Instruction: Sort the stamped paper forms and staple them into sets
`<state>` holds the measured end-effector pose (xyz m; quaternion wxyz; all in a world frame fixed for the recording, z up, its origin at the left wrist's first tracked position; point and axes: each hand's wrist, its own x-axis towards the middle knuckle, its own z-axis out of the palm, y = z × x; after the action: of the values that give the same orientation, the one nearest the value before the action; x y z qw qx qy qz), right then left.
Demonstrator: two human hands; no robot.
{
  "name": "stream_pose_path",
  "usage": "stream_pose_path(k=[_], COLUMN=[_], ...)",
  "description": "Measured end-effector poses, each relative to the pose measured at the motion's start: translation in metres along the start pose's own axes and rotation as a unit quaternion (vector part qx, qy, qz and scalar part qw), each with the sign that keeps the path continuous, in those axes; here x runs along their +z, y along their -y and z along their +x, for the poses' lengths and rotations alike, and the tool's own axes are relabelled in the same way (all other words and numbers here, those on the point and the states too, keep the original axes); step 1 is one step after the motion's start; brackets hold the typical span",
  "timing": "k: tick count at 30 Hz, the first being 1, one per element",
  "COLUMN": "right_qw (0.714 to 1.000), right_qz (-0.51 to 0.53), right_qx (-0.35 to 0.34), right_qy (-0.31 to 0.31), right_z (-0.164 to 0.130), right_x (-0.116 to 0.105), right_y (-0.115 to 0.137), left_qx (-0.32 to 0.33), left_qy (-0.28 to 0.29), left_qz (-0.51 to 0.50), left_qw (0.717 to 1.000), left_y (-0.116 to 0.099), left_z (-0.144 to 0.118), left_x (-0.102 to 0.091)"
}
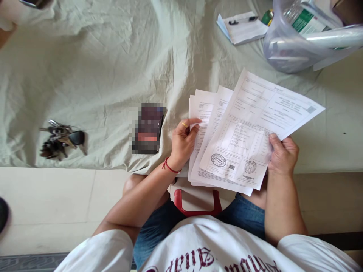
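Several printed paper sheets [238,139] are fanned out in front of me over the edge of the cloth-covered table, above my lap. The top sheet carries a table of text, two round ink stamps near its bottom and a small square code. My right hand [283,153] grips the right edge of the top sheet, thumb on the face and fingers behind. At the left edge of the lower sheets, my left hand [185,141] is closed, with index finger and thumb on the paper. Its other fingers are curled and partly hidden.
A phone [149,128], partly pixelated, lies left of my left hand. Farther left is a bunch of keys [64,139]. A notepad with a dark pen [246,28] and a translucent plastic bag [289,53] sit at the back right. Part of another person [8,19] shows top left.
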<state>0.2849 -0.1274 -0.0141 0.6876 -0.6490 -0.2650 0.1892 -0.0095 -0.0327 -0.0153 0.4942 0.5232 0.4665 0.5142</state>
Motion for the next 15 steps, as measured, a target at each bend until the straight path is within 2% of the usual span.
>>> stream_pose_path(k=[8, 15], right_qw=[0.999, 0.997], right_qz=[-0.01, -0.048], right_qx=[0.008, -0.002], right_qy=[0.029, 0.061], right_z=[-0.005, -0.011], right_x=[0.002, 0.004], right_y=[0.0, 0.003], left_qx=[-0.027, -0.034], left_qy=[0.018, 0.038], left_qz=[-0.004, 0.052], left_qw=[0.999, 0.997], left_y=[-0.001, 0.003], left_z=[-0.004, -0.006], left_x=[0.003, 0.0])
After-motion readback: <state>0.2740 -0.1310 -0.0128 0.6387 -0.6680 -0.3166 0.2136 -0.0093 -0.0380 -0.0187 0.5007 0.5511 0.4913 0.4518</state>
